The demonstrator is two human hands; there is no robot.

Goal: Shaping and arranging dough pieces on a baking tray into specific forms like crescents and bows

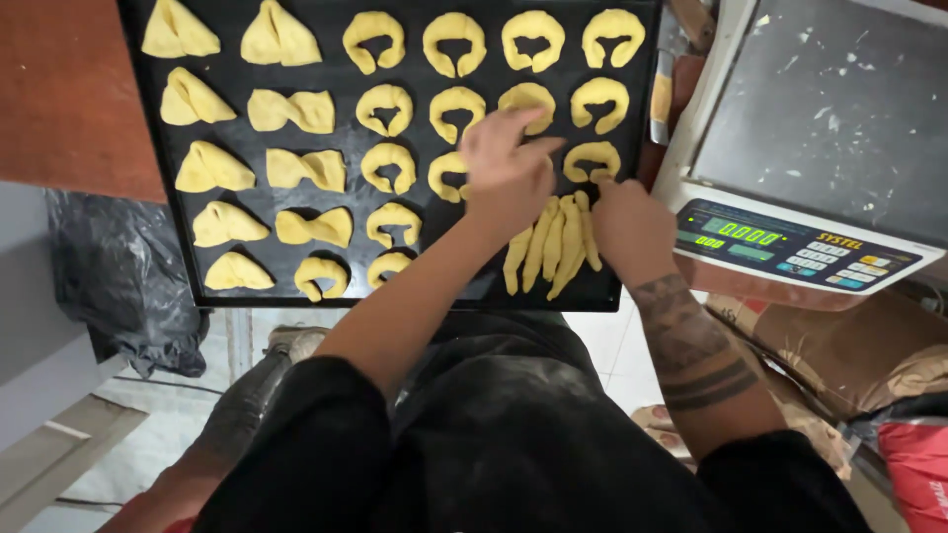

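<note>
your left hand (pixel 506 170) hovers low over the black baking tray (pixel 148 148), fingers spread loosely and bent, resting on or just above a curved dough piece (pixel 449 176) in the third row; whether it grips anything you cannot tell, since the hand hides what is under it. your right hand (pixel 632 225) sits at the tray's right near corner, fingers curled and tips touching a horseshoe-shaped dough piece (pixel 592 158) just beyond it; the grip itself is hidden. between your hands, near the tray's near edge, lie straight dough sticks (pixel 553 242) packed side by side. folded triangular and bow-shaped pastries (pixel 296 168) fill the tray's left columns. a digital scale (pixel 800 148) stands to the right of the tray.
</note>
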